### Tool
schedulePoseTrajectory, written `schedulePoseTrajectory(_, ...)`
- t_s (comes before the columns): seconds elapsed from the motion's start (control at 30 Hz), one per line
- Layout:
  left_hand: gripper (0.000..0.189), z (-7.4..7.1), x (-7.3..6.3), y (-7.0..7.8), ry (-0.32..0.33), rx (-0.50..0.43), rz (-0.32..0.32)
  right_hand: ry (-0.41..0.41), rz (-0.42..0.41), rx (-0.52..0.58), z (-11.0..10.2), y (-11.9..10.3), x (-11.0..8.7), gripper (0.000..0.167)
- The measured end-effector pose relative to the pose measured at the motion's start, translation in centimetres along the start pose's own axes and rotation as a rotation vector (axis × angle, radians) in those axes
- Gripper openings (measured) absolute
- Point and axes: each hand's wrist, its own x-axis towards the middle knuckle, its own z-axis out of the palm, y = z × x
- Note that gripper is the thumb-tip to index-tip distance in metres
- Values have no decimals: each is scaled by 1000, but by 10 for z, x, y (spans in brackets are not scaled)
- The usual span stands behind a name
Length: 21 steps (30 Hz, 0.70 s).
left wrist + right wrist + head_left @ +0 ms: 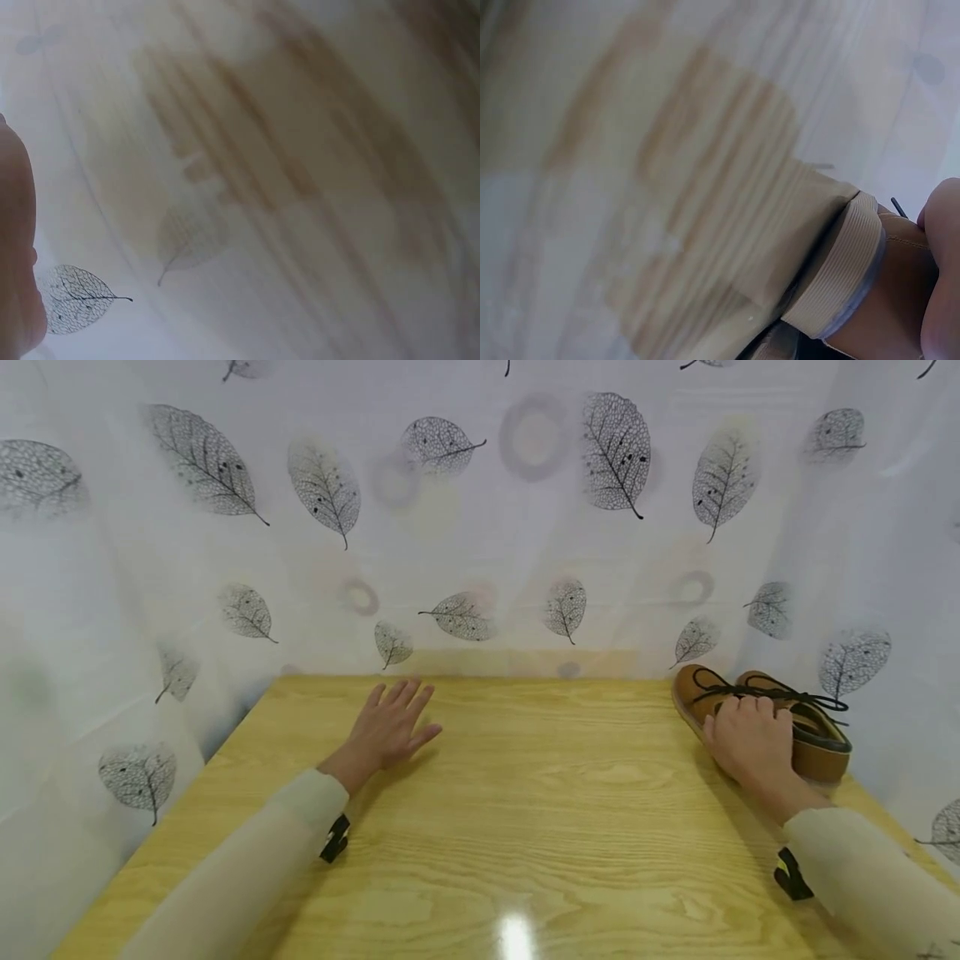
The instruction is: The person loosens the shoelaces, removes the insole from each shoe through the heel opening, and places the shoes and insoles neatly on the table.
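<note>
A pair of brown lace-up shoes (821,760) with dark laces stands at the table's far right corner. My right hand (750,739) lies over the near shoe, its fingers bent over the side at the opening; part of that shoe is hidden behind it. In the right wrist view, the shoe's tan ribbed sole edge (840,274) and brown upper show beside a part of the hand (943,270). Over the far left of the table, my left hand (386,731) is spread with fingers straight and holds nothing. Only a sliver of it appears in the left wrist view.
The wooden table (525,793) has a light yellow grain and a bright reflection near its front. A white curtain (480,543) printed with dark leaves hangs behind and along both sides. Dark wrist devices (335,839) sit under both sleeves.
</note>
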Motion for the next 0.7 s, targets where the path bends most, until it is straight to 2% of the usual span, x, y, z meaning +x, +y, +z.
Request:
schedulePoseTrajectory(0.4,75,3,9,14,15,33,42,84,-51,20,1,-7,-3,41)
schedulePoseTrajectory(0.7,74,5,13,18,39,59,71,150,-71,13,3,-8,-3,40)
